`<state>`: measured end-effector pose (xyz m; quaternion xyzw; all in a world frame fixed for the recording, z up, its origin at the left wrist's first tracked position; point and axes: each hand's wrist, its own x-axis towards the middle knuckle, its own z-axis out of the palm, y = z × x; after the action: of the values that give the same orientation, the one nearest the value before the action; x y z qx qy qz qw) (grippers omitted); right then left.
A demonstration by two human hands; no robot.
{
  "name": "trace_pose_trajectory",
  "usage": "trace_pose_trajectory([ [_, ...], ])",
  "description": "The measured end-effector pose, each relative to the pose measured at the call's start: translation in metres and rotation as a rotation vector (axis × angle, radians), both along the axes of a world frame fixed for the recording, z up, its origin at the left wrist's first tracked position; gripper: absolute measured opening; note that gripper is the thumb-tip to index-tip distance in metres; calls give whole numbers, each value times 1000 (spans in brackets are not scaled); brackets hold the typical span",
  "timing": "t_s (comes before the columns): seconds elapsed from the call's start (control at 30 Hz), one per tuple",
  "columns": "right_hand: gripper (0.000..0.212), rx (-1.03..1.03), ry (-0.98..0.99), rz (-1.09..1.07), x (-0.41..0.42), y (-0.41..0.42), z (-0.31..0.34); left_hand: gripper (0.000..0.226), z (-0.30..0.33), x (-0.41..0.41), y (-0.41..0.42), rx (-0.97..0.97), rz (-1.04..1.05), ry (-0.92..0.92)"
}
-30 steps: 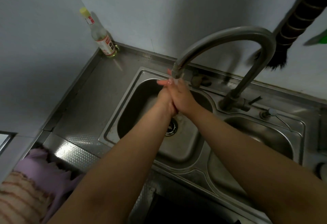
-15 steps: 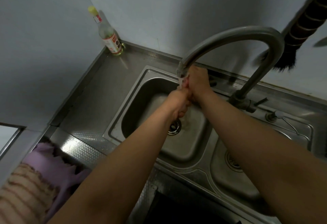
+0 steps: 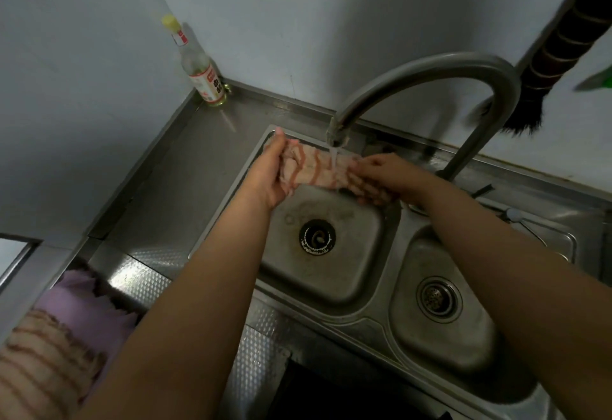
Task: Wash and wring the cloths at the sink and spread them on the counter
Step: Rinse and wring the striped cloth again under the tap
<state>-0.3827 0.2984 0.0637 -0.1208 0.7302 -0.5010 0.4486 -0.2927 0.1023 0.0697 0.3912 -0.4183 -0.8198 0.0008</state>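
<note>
Both hands, left hand (image 3: pixel 268 174) and right hand (image 3: pixel 381 172), grip the cloth (image 3: pixel 314 167) ends, fingers curled; I'd keep its middle under the tap (image 3: pixel 336 136) stream.

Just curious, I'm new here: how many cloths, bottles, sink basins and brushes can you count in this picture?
Cloths: 3, a striped cloth under the tap, a purple cloth and another striped cloth at the lower left.
Bottles: 1, bottle.
Sink basins: 2, left basin, right basin.
Brushes: 1, brush.
Total: 7.

Two bare forearms in view, no sleeves, no watch or rings visible. Left hand (image 3: pixel 268 174) and right hand (image 3: pixel 385 172) ungloved.
</note>
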Motion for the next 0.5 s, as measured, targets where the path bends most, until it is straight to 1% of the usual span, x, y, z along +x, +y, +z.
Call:
trace_pose_trajectory([
  [0.07, 24, -166, -234, -262, -1, -2, -3, 45, 4, 3, -2, 70, 17, -5],
  [0.1, 24, -230, -309, -361, -1, -3, -3, 47, 4, 5, -2, 81, 7, -20],
  [0.17, 20, -303, -353, -482, -2, -2, -1, 49, 5, 10, -3, 80, -1, -69],
  [0.23, 14, -328, -354, -574, -7, 0, -2, 45, 3, 14, -9, 55, 18, -125],
  [0.3, 18, -367, -395, -670, -14, 3, -3, 34, 2, 16, -18, 22, 43, -146],
  [0.37, 27, -397, -419, -754, -19, 4, -1, 24, -1, 20, -23, -97, 55, -214],
  [0.4, 25, -417, -397, -750, -20, 4, 3, 21, -4, 23, -24, -184, 41, -285],
  [0.43, 23, -451, -366, -699, -19, 2, 8, 22, -8, 25, -22, -257, 5, -360],
  [0.47, 28, -457, -305, -616, -14, -2, 14, 28, -11, 27, -17, -281, -40, -416],
  [0.5, 32, -450, -250, -511, -6, -8, 21, 39, -16, 26, -10, -232, -90, -441],
])
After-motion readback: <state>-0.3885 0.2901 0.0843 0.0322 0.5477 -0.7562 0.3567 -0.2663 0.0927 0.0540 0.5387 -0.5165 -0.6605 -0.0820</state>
